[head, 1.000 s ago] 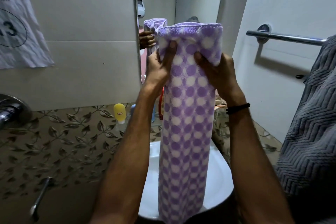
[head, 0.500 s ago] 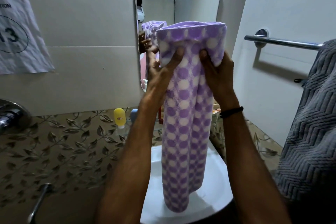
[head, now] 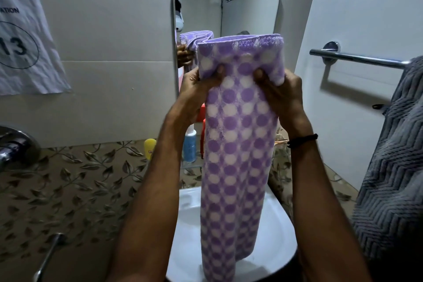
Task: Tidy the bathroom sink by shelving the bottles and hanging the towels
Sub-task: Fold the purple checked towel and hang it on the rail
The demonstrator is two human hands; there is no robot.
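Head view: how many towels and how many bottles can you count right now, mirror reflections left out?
Towels: 2, the purple dotted towel and the grey towel
Bottles: 3, the yellow bottle, the blue bottle and the red bottle, all partly hidden
Total: 5

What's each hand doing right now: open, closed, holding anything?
Left hand: closed, gripping the purple dotted towel near its folded top.
Right hand: closed, gripping the same towel near its top.
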